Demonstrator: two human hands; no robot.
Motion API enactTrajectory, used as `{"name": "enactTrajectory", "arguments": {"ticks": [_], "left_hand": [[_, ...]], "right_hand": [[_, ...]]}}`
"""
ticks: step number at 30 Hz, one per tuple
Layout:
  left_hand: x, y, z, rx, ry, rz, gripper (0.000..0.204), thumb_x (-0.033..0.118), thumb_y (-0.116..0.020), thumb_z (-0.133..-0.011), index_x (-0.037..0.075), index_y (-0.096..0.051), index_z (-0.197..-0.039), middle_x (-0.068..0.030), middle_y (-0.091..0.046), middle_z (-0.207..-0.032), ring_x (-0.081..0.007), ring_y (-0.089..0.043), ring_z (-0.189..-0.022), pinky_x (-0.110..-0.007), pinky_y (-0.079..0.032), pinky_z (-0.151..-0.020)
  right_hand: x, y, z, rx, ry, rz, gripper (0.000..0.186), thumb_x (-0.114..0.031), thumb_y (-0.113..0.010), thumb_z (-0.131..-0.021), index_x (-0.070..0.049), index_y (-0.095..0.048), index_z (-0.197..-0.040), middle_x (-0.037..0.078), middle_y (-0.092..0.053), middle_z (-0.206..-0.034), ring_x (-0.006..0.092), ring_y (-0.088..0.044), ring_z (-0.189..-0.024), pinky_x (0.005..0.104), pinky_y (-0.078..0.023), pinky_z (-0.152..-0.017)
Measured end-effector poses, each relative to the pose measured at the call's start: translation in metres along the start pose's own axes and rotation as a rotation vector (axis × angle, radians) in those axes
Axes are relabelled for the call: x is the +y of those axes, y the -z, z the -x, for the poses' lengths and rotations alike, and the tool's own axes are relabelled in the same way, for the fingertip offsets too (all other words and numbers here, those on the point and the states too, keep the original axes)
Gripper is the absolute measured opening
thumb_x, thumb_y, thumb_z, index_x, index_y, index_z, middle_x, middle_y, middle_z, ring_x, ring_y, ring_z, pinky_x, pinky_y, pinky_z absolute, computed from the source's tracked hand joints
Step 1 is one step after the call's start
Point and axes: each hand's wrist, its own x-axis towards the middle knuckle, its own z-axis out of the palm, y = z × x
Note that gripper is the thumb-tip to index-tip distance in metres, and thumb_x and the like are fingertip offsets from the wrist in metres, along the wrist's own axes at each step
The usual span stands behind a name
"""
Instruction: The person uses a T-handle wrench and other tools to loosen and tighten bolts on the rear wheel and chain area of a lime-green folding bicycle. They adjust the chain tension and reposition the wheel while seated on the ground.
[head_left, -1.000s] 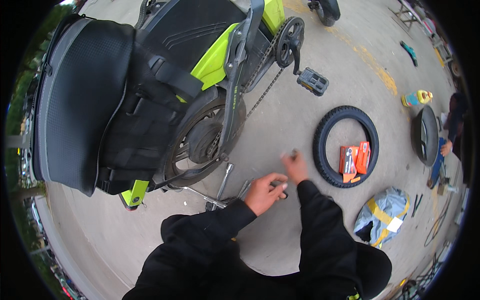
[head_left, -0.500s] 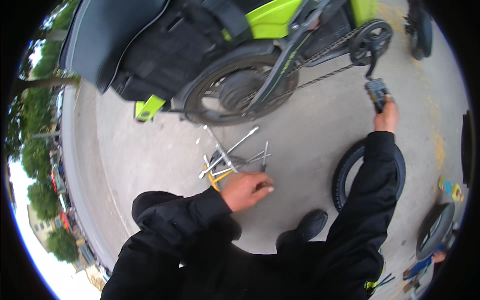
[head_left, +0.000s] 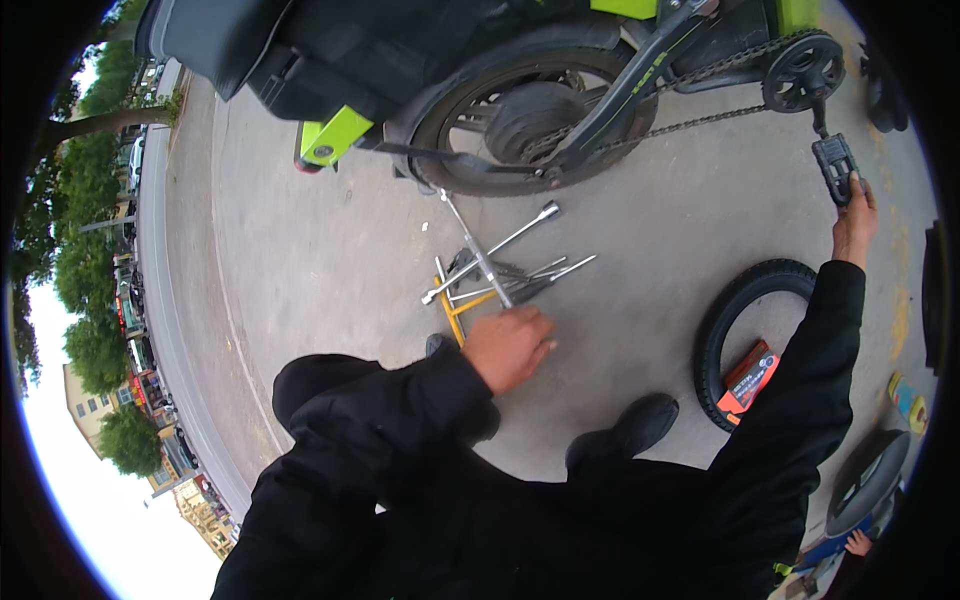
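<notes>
My right hand (head_left: 856, 225), arm stretched forward, grips the black pedal (head_left: 834, 168) of a green and black electric bike. The pedal sits at the end of the crank, below the round chainring (head_left: 803, 72). A chain (head_left: 700, 128) runs left from there to the rear wheel (head_left: 520, 120). My left hand (head_left: 508, 348) hangs in front of my bent knee, its fingers loosely curled with nothing seen in them. Just beyond it lie a silver cross-shaped wrench (head_left: 480, 255) and a yellow-framed tool (head_left: 455, 312), with several thin metal tools.
A black tyre (head_left: 712, 340) lies on the ground at right, partly behind my right sleeve, with a red and black box (head_left: 750, 382) inside its ring. Another tyre (head_left: 868, 480) and another person's hand (head_left: 858, 542) are at the lower right. My shoe (head_left: 640, 425) stands between.
The view has shifted, so the bike and tools sit higher and further right. The red box has come into sight inside the tyre. My right hand stays on the pedal.
</notes>
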Motion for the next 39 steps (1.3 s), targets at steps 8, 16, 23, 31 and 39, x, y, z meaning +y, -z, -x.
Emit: {"name": "enactTrajectory", "arguments": {"ticks": [8,16,23,31,39], "left_hand": [[0.014,-0.023,0.000,-0.406,-0.316,-0.205,0.020,0.024,-0.064,-0.081,0.005,-0.063,-0.086,-0.0095,-0.064,-0.093,-0.0282,-0.064,-0.091,-0.041,-0.052,-0.071],[0.020,0.021,-0.043,0.319,-0.551,0.263,0.012,0.015,-0.067,-0.080,0.008,-0.059,-0.086,-0.0035,-0.056,-0.084,-0.0221,-0.060,-0.077,-0.034,-0.049,-0.066],[0.022,0.016,-0.039,-0.041,-0.612,0.240,0.014,0.020,-0.064,-0.084,0.007,-0.060,-0.084,-0.0062,-0.058,-0.085,-0.0252,-0.062,-0.080,-0.038,-0.051,-0.066],[0.007,0.015,-0.047,-0.116,-0.649,0.342,0.015,0.023,-0.061,-0.086,0.008,-0.059,-0.086,-0.0064,-0.057,-0.088,-0.0274,-0.062,-0.084,-0.042,-0.050,-0.069],[0.008,0.047,-0.064,0.040,-0.609,0.262,0.035,0.035,-0.060,-0.089,0.008,-0.061,-0.066,-0.0091,-0.061,-0.069,-0.0278,-0.062,-0.068,-0.044,-0.047,-0.059]], "right_hand": [[0.066,-0.018,0.125,0.288,0.041,0.499,0.050,-0.040,-0.047,-0.097,0.008,-0.059,-0.086,0.023,-0.061,-0.078,0.0320,-0.060,-0.068,0.0469,-0.045,-0.065],[0.118,-0.123,0.463,-1.080,0.447,0.976,0.023,-0.028,-0.062,-0.087,-0.006,-0.057,-0.094,0.020,-0.064,-0.084,0.0402,-0.063,-0.075,0.0473,-0.051,-0.062],[0.144,-0.176,0.588,-1.035,0.127,1.287,0.029,-0.024,-0.061,-0.086,-0.006,-0.052,-0.108,0.017,-0.061,-0.097,0.0382,-0.065,-0.083,0.0468,-0.054,-0.070],[0.070,-0.042,0.557,-0.875,0.163,1.212,0.027,-0.028,-0.059,-0.087,-0.007,-0.059,-0.104,0.018,-0.063,-0.106,0.0369,-0.064,-0.092,0.0478,-0.050,-0.075],[-0.105,0.001,0.563,-0.440,0.054,1.262,0.026,-0.023,-0.070,-0.085,-0.003,-0.062,-0.100,0.021,-0.066,-0.085,0.0392,-0.065,-0.078,0.0456,-0.051,-0.067]]}}
